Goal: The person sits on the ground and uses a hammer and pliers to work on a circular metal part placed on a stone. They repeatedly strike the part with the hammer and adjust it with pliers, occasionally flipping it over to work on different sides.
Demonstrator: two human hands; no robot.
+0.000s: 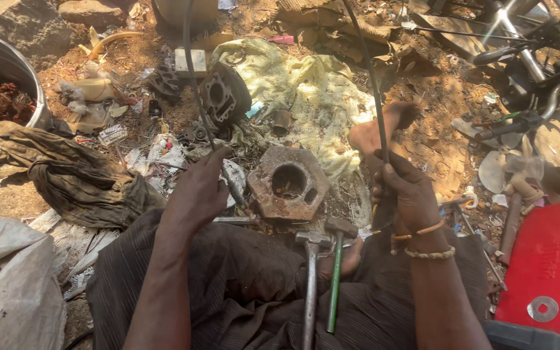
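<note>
Beyond my fingers lies sunlit bare dirt ground (448, 149) strewn with scrap, a crumpled yellow cloth (312, 91) spread ahead. Left of my fingers a metal basin (8, 65) stands beside a dark rag (79, 175).

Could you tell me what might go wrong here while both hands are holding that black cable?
1. The cable arcs up under bend between the left hand and right hand; if either grip slips, it could whip toward the face.
2. Two hammers lie loose on the lap beside a bare foot; a shift could drop them onto it.
3. The rusty hexagonal block and scrap lie close, so cuts seem possible.
</note>
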